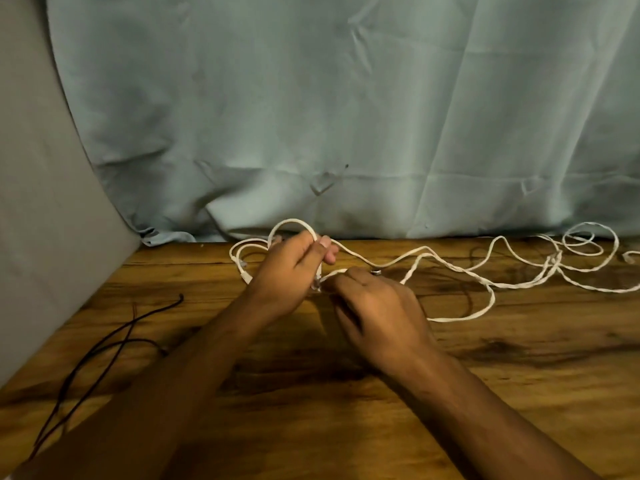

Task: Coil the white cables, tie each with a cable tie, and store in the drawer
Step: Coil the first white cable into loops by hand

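White cables [460, 268] lie tangled across the far half of the wooden table [346, 393], trailing off to the right edge. My left hand [287, 271] pinches a small upright loop of white cable [294, 225] near the table's back edge. More loops with a plug end lie just left of it. My right hand [377, 306] sits close beside the left and grips a strand of the same cable between its fingers; a ring shows on one finger. No cable tie or drawer is visible.
A thin black cord [104, 344] curls on the table's left side. A pale blue cloth [346, 116] hangs behind the table, and a grey surface [34, 220] borders the left.
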`<state>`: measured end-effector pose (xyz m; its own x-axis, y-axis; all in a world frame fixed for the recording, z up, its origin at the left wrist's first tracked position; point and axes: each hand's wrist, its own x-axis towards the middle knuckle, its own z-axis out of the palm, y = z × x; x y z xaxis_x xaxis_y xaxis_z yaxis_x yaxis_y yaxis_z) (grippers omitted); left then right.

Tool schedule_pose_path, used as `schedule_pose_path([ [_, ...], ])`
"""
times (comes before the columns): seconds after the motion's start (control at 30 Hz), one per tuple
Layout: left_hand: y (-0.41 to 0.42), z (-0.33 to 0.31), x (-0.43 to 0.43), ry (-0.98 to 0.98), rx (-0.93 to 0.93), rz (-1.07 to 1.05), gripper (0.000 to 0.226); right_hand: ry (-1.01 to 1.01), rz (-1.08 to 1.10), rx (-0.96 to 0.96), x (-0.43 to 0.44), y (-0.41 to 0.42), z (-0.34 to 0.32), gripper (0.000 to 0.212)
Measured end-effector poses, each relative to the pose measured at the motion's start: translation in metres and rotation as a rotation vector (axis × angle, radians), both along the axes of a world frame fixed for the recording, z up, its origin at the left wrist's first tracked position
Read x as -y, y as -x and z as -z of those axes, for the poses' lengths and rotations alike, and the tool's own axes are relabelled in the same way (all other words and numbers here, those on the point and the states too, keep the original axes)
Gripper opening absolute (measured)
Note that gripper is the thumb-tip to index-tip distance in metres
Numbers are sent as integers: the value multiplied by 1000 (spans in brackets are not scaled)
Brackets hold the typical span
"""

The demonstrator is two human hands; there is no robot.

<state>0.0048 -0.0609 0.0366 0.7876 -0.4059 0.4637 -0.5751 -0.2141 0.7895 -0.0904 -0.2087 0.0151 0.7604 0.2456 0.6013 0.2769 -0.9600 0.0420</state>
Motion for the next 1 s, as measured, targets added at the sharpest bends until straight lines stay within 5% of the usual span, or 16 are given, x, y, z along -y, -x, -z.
schedule_pose_path([
  [0.33, -5, 0, -11, -358, -57, 184, 35, -161, -93, 172, 22, -3, -4, 28],
  [0.5, 8, -14, -5, -232, -243, 368, 41, -226, -99, 211, 33, -5, 0, 37],
  [0.67, 21, -24, -3, -97, -463, 595, 40, -497, -130, 239, 33, -8, 2, 36],
  [0.83, 25, -29, -5, 237, -814, 946, 38, -716, -124, 116, 30, -9, 11, 41],
  [1.0, 21, -39, -3, 548, -978, 1117, 42, -545, 21, -6, 24, -14, 25, 21],
])
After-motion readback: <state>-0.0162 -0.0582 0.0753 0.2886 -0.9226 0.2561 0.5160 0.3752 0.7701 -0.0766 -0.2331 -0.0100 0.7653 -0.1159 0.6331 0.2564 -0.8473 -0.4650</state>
